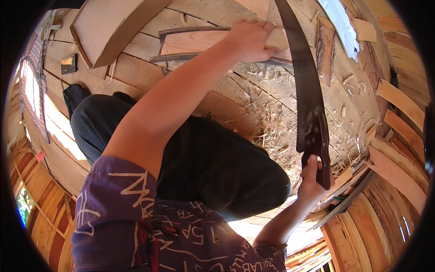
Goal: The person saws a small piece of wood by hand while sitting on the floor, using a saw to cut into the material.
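Note:
A wooden board with dark bark-like edges [197, 41] lies on the plank floor in front of me. My left hand [251, 40] presses on it near its right end, fingers curled over the wood. In my right hand [311, 183] is the dark handle of a handsaw [309, 86], my fingers wrapped round it. The long blade points away from me, its toothed edge on the left. It passes across the board's right end, close beside my left hand; whether the teeth touch the wood I cannot tell.
Curled wood shavings [272, 120] litter the floor beside my bent leg [226, 163]. A large shallow wooden box [113, 31] stands at the far left, near a small dark phone-like object [69, 64]. A bark-edged offcut [325, 52] and a white sheet [340, 27] lie at the far right.

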Demonstrator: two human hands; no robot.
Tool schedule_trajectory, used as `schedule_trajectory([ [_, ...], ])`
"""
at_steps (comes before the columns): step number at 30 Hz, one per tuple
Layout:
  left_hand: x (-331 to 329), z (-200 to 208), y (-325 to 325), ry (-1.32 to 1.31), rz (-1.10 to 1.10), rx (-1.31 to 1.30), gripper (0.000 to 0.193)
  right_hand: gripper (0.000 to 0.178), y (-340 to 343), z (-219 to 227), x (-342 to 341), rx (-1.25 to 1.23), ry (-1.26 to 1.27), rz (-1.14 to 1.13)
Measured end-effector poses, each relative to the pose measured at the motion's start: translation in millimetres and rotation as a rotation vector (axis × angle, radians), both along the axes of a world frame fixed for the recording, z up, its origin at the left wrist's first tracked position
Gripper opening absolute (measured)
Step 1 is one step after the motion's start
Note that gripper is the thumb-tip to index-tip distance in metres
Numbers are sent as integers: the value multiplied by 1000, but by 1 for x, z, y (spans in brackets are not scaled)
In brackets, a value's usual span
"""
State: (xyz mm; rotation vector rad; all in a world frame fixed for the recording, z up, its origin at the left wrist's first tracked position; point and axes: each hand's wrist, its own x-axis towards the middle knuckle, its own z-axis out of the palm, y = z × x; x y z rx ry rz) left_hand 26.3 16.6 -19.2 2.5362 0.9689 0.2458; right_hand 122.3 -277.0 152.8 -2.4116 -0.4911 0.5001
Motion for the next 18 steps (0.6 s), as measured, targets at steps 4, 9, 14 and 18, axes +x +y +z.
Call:
schedule_trajectory([
  [4, -5, 1, 2, -34, -31, 53, 64, 20, -61, 29, 3, 91, -107, 148],
  [9, -5, -4, 2, -61, -43, 89, 64, 25, -23, 10, -3, 37, -104, 95],
  [14, 2, 4, 0, 24, -58, 0, 65, 21, 12, 5, 3, 13, -28, 37],
  [18, -6, 2, 4, 43, -11, 17, 66, 20, -54, 32, -2, 61, -77, 115],
])
